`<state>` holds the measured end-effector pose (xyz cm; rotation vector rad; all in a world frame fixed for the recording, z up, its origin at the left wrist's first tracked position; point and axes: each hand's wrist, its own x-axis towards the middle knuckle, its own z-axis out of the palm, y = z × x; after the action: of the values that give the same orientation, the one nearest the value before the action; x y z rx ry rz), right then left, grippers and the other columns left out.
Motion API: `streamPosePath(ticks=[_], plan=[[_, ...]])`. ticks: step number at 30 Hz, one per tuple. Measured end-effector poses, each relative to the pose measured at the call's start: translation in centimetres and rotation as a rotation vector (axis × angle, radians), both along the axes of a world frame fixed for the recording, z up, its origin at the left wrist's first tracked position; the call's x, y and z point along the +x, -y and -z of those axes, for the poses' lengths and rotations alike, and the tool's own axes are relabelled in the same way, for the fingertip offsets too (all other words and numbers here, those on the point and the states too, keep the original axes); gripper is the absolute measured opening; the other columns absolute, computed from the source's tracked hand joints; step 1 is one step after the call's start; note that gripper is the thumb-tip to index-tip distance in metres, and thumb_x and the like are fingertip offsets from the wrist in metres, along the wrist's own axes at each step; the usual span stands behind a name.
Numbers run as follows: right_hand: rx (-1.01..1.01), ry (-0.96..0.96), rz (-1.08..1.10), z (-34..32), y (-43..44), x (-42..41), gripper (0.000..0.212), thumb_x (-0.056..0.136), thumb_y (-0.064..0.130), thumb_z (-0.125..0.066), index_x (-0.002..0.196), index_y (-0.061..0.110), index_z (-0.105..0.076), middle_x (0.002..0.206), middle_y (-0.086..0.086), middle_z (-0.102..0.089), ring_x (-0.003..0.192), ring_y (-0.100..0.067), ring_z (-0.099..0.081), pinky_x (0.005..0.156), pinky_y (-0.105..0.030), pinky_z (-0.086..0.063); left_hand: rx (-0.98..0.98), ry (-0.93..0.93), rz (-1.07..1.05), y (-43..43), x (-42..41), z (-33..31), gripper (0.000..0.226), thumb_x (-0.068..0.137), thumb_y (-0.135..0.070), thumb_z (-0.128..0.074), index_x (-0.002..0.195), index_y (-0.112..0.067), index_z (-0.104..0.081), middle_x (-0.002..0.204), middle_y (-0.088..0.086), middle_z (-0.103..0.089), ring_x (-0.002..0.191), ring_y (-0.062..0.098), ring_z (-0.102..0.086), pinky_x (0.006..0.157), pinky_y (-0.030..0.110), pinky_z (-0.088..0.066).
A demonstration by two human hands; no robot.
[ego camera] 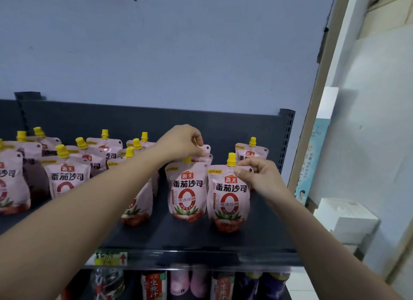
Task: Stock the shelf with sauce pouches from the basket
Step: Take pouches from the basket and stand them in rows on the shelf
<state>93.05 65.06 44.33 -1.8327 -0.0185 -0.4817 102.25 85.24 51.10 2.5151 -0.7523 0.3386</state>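
Several pink sauce pouches with yellow caps stand upright on a dark shelf (pixel 178 237). My left hand (pixel 181 143) pinches the top of a pouch (pixel 206 152) that stands behind a front pouch (pixel 186 192). My right hand (pixel 259 174) pinches the top right corner of the rightmost front pouch (pixel 228 199), which stands on the shelf. Another pouch (pixel 251 152) stands behind it near the shelf's right post. More pouches (pixel 67 176) fill the left part of the shelf. The basket is out of view.
A dark back panel and a perforated upright (pixel 287 132) close the shelf at the right. A price tag (pixel 110 258) hangs on the front rail. Bottles (pixel 154 284) fill the shelf below. White boxes (pixel 346 217) sit on the right by the wall.
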Motion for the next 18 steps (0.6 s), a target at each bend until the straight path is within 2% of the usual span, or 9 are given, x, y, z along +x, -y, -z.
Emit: streamPosePath(ticks=[2,5,9,12,13,16,18], plan=[[0.013,-0.004,0.015,0.2,0.6,0.3,0.010,0.084,0.008,-0.072,0.079,0.017,-0.072,0.087,-0.009,-0.075,0.076,-0.019,-0.074,0.055,-0.022,-0.053,0.018,0.063,0.018,1.4,0.2,-0.8,0.017,0.081,-0.032,-0.073,0.092,-0.019,-0.067,0.088,-0.007,-0.064,0.081,0.010,-0.060,0.070,0.026,-0.051],[0.028,-0.005,0.044,0.5,1.7,0.9,0.011,0.084,0.007,-0.072,0.080,0.017,-0.072,0.089,-0.009,-0.075,0.078,-0.020,-0.074,0.061,-0.029,-0.058,0.055,0.101,0.046,4.0,0.8,-2.0,0.019,0.082,-0.031,-0.073,0.094,-0.017,-0.070,0.090,-0.005,-0.066,0.084,0.014,-0.062,0.075,0.032,-0.053],[0.038,-0.001,0.065,0.8,2.9,1.7,0.016,0.084,0.008,-0.073,0.076,0.022,-0.071,0.085,-0.004,-0.074,0.070,-0.011,-0.073,0.055,-0.020,-0.054,0.135,0.137,0.063,8.1,2.3,-2.5,0.019,0.083,-0.030,-0.071,0.098,-0.018,-0.070,0.098,-0.001,-0.068,0.087,0.017,-0.061,0.073,0.032,-0.050],[-0.007,0.017,0.080,1.1,3.9,2.3,0.019,0.082,0.009,-0.074,0.075,0.026,-0.072,0.085,-0.003,-0.074,0.080,-0.019,-0.073,0.068,-0.031,-0.057,0.215,0.135,0.064,11.2,3.9,-2.1,0.028,0.084,-0.030,-0.070,0.109,-0.018,-0.068,0.110,0.001,-0.067,0.097,0.020,-0.061,0.083,0.036,-0.053],[-0.024,0.030,0.072,1.2,4.2,2.4,0.020,0.082,0.009,-0.075,0.075,0.028,-0.072,0.085,-0.001,-0.074,0.083,-0.017,-0.072,0.072,-0.033,-0.057,0.243,0.130,0.065,12.2,4.4,-1.9,0.032,0.085,-0.030,-0.069,0.114,-0.017,-0.066,0.114,0.002,-0.066,0.101,0.022,-0.061,0.087,0.038,-0.053],[-0.105,0.076,0.028,1.3,4.9,2.5,0.020,0.082,0.012,-0.075,0.076,0.031,-0.071,0.082,0.009,-0.071,0.077,-0.002,-0.066,0.071,-0.023,-0.053,0.327,0.104,0.068,14.6,6.1,-1.0,0.041,0.085,-0.027,-0.068,0.124,-0.015,-0.061,0.121,0.004,-0.064,0.108,0.025,-0.060,0.091,0.041,-0.052],[-0.119,0.061,-0.021,1.1,5.4,2.5,0.015,0.083,0.012,-0.074,0.081,0.027,-0.072,0.085,0.006,-0.072,0.079,-0.008,-0.069,0.071,-0.025,-0.057,0.395,0.097,0.070,15.9,7.0,-0.4,0.036,0.085,-0.024,-0.067,0.119,-0.014,-0.064,0.119,0.006,-0.066,0.106,0.027,-0.061,0.088,0.039,-0.053]])
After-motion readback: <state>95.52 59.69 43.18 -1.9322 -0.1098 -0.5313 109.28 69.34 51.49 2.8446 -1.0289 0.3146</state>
